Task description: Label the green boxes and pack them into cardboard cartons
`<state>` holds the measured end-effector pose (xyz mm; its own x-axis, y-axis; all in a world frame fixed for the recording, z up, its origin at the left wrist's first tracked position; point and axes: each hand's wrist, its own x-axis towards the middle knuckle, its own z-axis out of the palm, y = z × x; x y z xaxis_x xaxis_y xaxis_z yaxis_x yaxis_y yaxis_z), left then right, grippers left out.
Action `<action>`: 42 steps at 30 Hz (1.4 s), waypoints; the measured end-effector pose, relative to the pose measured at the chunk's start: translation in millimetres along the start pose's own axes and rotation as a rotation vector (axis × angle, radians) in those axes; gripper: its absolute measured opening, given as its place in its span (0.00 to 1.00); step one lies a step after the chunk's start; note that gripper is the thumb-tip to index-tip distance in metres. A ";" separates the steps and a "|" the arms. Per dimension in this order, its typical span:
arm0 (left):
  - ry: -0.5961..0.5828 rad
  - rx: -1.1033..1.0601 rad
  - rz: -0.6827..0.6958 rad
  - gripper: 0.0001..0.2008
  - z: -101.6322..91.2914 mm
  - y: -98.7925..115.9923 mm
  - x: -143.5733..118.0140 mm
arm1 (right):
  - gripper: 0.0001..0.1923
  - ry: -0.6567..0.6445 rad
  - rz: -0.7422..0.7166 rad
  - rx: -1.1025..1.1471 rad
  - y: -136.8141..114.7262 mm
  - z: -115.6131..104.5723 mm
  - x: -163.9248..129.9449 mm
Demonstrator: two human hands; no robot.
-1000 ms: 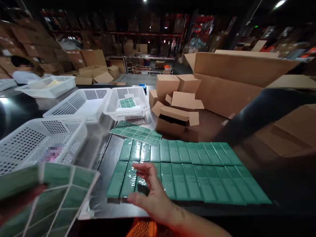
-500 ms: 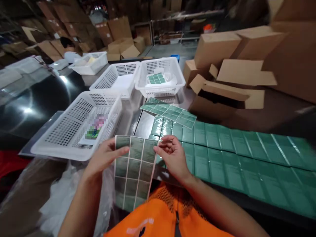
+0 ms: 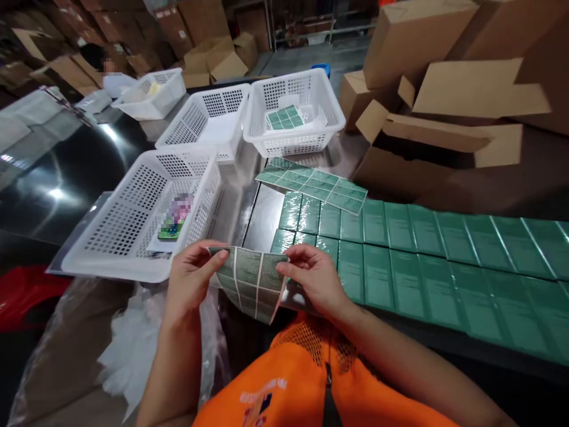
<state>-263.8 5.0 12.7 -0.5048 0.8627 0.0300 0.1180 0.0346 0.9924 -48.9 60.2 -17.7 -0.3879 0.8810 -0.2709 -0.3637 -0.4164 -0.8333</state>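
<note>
Green label sheet (image 3: 285, 117) in far white basket (image 3: 311, 142), card (image 3: 171, 228) in nearest basket (image 3: 111, 261).

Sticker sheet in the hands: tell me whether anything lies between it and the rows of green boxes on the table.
Nothing visible does. The sticker sheet is pinched at its top corners by the left hand and right hand, and the nearest green boxes lie just beyond the right hand, with no object between.
</note>
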 end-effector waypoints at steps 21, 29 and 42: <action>0.127 0.062 0.036 0.08 -0.4 -26.2 -22.0 | 0.14 -0.149 -0.523 -0.750 10.0 -18.9 -7.5; 0.094 0.029 0.010 0.10 0.5 -28.5 -21.8 | 0.08 -0.074 -0.357 -0.698 14.7 -23.1 -5.1; 0.067 0.120 -0.261 0.11 -18.6 -44.8 8.4 | 0.09 -0.724 -0.933 -0.868 -29.0 -29.2 -44.0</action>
<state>-289.3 1.3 -29.3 -0.5863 0.7817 -0.2126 0.0750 0.3136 0.9466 3.4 40.1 4.3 -0.7291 0.3376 0.5953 -0.2039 0.7231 -0.6599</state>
